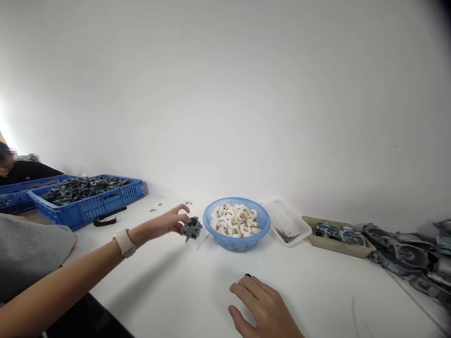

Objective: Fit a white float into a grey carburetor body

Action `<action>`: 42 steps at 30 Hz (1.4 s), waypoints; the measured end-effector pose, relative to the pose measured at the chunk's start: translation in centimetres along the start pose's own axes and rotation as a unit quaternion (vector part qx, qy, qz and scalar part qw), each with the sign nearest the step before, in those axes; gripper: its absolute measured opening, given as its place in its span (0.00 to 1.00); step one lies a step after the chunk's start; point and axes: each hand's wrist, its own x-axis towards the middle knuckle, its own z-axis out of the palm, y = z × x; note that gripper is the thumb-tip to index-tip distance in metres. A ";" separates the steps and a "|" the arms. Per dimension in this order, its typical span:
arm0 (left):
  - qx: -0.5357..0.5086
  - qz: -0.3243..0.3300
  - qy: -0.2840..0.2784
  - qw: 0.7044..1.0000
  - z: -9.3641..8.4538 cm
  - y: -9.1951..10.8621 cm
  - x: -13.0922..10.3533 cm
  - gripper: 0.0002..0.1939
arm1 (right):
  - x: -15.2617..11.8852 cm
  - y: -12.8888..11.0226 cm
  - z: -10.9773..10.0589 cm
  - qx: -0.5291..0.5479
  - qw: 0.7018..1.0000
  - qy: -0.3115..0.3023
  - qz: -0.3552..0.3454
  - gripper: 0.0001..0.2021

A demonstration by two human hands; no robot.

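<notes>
Metal part [192,228], grey and star-shaped, is held at the fingertips of the left hand [172,220], just left of the blue basket [237,244] and slightly above the counter [317,286]. Left grip: grasping the metal part, arm stretched out, with a pale watch [124,242] on the wrist. Right hand [262,307]: palm down on the counter, fingers spread and slack, holding nothing; a small black ring [247,275] lies at its fingertips. The blue basket holds white curved pieces [235,220]. To its right stand a clear tray [286,224] containing thin pins and a tan tray [340,244] of metal assemblies, then a pile of grey castings [412,258]. Far left, two blue crates [88,202] hold dark metal parts, with a black strap [107,217] lying in front
</notes>
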 end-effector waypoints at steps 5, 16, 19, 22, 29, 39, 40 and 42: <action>-0.091 -0.056 -0.140 0.984 7.0 -0.4 -3.1 0.19 | 0.4 -0.6 -0.3 -0.053 0.998 0.010 -0.023 0.35; -0.175 -0.113 -0.240 0.948 12.2 1.0 -5.8 0.16 | 1.5 -0.7 -1.3 -0.135 0.976 0.110 -0.128 0.21; -0.183 -0.116 -0.251 0.943 12.7 0.9 -5.9 0.14 | 1.6 -1.0 -2.0 -0.127 0.977 0.112 -0.132 0.20; -0.185 -0.128 -0.265 0.938 13.1 1.0 -5.9 0.13 | 1.6 -1.1 -2.5 -0.121 0.978 0.103 -0.135 0.21; -0.041 -0.034 -0.284 0.957 12.6 2.4 -5.9 0.28 | 1.2 -1.2 -2.1 -0.002 0.991 0.132 -0.029 0.27; 0.254 0.371 -0.135 0.883 14.2 -0.7 -3.5 0.46 | 1.7 0.6 -2.7 0.281 0.890 -0.043 0.356 0.29; 0.256 0.362 -0.142 0.885 14.4 -1.1 -2.9 0.48 | 1.7 0.9 -2.8 0.283 0.884 -0.059 0.367 0.29; 0.263 0.343 -0.153 0.889 14.7 -1.7 -1.9 0.50 | 1.6 1.4 -2.8 0.286 0.874 -0.084 0.385 0.30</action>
